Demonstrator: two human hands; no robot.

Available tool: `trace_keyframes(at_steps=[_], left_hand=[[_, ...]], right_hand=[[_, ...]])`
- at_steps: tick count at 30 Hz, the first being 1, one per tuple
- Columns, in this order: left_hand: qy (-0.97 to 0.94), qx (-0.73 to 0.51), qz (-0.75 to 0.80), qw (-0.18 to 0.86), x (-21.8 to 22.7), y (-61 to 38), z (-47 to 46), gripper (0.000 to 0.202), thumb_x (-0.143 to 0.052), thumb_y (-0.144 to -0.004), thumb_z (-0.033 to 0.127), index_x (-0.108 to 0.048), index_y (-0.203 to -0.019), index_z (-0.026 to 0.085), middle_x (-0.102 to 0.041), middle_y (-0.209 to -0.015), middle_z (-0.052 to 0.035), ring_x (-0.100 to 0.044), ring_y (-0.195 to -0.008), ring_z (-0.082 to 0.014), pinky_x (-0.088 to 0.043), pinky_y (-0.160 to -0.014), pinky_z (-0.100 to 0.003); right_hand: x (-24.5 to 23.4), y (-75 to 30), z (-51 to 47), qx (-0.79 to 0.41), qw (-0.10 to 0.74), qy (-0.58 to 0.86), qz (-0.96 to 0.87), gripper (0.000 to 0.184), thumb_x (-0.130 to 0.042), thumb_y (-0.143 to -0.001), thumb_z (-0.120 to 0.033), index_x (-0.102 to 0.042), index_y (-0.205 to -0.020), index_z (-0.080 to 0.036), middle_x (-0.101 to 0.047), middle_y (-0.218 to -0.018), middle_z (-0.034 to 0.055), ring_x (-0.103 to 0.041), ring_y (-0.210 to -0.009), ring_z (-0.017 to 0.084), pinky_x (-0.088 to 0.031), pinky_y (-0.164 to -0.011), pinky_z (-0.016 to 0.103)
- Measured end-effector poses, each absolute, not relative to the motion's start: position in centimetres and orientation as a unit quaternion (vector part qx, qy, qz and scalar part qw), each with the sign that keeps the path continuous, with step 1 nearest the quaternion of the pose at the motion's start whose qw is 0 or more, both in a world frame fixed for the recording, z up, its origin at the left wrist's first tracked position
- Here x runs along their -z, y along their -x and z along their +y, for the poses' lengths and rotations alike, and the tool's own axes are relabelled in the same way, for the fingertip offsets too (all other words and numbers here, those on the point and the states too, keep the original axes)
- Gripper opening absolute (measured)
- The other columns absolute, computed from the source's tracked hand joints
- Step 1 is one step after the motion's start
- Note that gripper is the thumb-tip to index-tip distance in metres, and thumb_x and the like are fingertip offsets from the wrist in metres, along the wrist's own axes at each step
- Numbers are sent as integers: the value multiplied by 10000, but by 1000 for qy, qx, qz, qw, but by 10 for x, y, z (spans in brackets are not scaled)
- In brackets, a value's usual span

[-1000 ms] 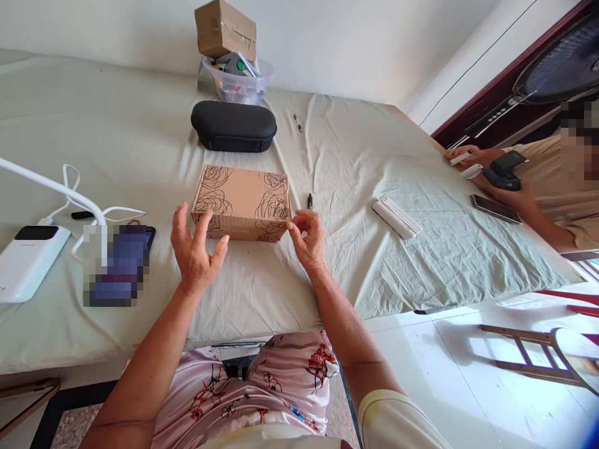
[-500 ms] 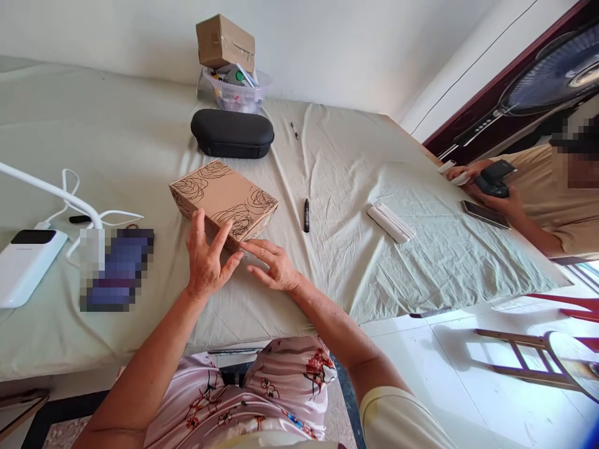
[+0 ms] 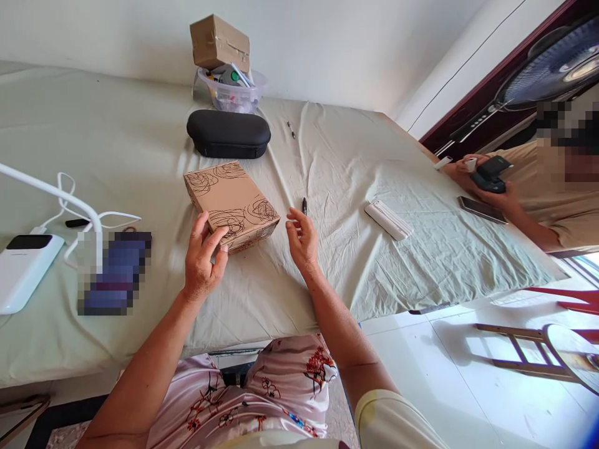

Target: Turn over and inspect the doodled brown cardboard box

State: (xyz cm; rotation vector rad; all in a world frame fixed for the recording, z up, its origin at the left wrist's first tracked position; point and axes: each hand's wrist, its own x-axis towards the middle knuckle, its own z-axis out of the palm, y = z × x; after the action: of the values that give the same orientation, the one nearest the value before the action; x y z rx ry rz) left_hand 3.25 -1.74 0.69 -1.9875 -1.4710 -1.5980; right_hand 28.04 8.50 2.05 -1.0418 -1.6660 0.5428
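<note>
A brown cardboard box point(image 3: 236, 196) with black scribbles on its lid and sides lies closed on the cloth-covered table. My left hand point(image 3: 204, 259) rests against its near left corner, fingers spread and touching the lid. To the right of the box, apart from it, my right hand point(image 3: 302, 240) hovers with its fingers loosely parted and nothing in them. A black marker point(image 3: 304, 206) lies just beyond the right fingertips, its lower part hidden by that hand.
Behind the box sit a black zip case point(image 3: 228, 134) and a clear plastic tub point(image 3: 234, 96) topped by a carton point(image 3: 219, 43). A white power bank point(image 3: 28, 271) with cables lies left, a pale case point(image 3: 388, 219) right. Another person point(image 3: 538, 187) holds a dark device.
My right hand has left the box's near corner and moved right, beside the marker. The box has turned and shifted slightly to the right. My left hand stays on it.
</note>
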Motion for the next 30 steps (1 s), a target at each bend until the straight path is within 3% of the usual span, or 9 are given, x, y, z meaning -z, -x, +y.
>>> trace_keyframes(at_steps=[6, 11, 13, 15, 18, 21, 25, 28, 30], left_hand=[[600, 537, -588, 84, -12, -32, -21, 356, -506, -1090, 343, -777, -1260, 187, -580, -1538, -175, -613, -1425, -285, -471, -1265, -493], [515, 559, -643, 94, -10, -25, -19, 395, -517, -1042, 255, -767, -1337, 173, -643, -1195, -148, -633, -1169, -247, -540, -1108, -416], [503, 561, -652, 86, -8, -21, -18, 452, -529, -1055, 338, -704, -1432, 162, -650, -1250, -166, -621, -1222, -264, -538, -1110, -414], [516, 557, -647, 76, -8, -19, -18, 553, -516, -1082, 491, -645, -1502, 156, -612, -1415, -203, -590, -1361, -296, -481, -1211, -460], [554, 538, -634, 42, -6, -19, -19, 788, -477, -1066, 694, -532, -1609, 126, -384, -1683, -279, -406, -1604, -392, -333, -1332, -571], [571, 506, -646, 38, -3, -24, -21, 982, -468, -1012, 810, -403, -1697, 110, -144, -1789, -325, -169, -1698, -496, -230, -1341, -689], [604, 485, -624, 107, -1, -33, -22, 846, -479, -1033, 762, -511, -1656, 190, -59, -1835, -256, -83, -1707, -523, -115, -1339, -748], [650, 470, -584, 127, -4, -38, -21, 753, -607, -1013, 684, -563, -1607, 224, -103, -1842, -220, -96, -1710, -510, -150, -1341, -743], [660, 471, -570, 135, -6, -40, -20, 646, -672, -1020, 545, -588, -1569, 215, -175, -1827, -225, -129, -1712, -492, -193, -1344, -727]], right_hand=[[-17, -280, 85, -285, 436, 424, -741, 399, -541, -1052, -506, -761, -1128, -181, -800, -1038, 93, -733, -845, 153, -573, -739, 271], [-19, -275, 74, -348, 337, 294, -824, 413, -575, -1062, -485, -734, -1239, -148, -810, -1053, 100, -723, -838, 136, -573, -735, 239], [-20, -273, 70, -373, 302, 241, -844, 451, -575, -1074, -487, -714, -1329, -143, -813, -1114, 112, -726, -840, 133, -587, -753, 245], [-20, -271, 65, -386, 266, 200, -860, 481, -566, -1087, -475, -683, -1417, -145, -812, -1153, 112, -730, -849, 132, -597, -788, 257], [-20, -267, 60, -389, 229, 171, -876, 512, -546, -1108, -460, -627, -1509, -151, -810, -1169, 103, -743, -897, 140, -604, -846, 277], [-19, -263, 58, -389, 224, 172, -877, 521, -530, -1120, -464, -601, -1541, -165, -808, -1176, 87, -744, -897, 135, -603, -866, 278], [-16, -260, 57, -377, 228, 163, -882, 542, -543, -1117, -443, -559, -1588, -175, -812, -1137, 65, -740, -883, 128, -602, -877, 267], [-13, -259, 56, -364, 228, 167, -887, 547, -563, -1105, -384, -533, -1611, -179, -811, -1143, 66, -752, -922, 139, -599, -912, 276], [-12, -257, 56, -358, 229, 168, -890, 544, -562, -1101, -364, -530, -1612, -179, -811, -1144, 68, -752, -928, 143, -596, -918, 280]])
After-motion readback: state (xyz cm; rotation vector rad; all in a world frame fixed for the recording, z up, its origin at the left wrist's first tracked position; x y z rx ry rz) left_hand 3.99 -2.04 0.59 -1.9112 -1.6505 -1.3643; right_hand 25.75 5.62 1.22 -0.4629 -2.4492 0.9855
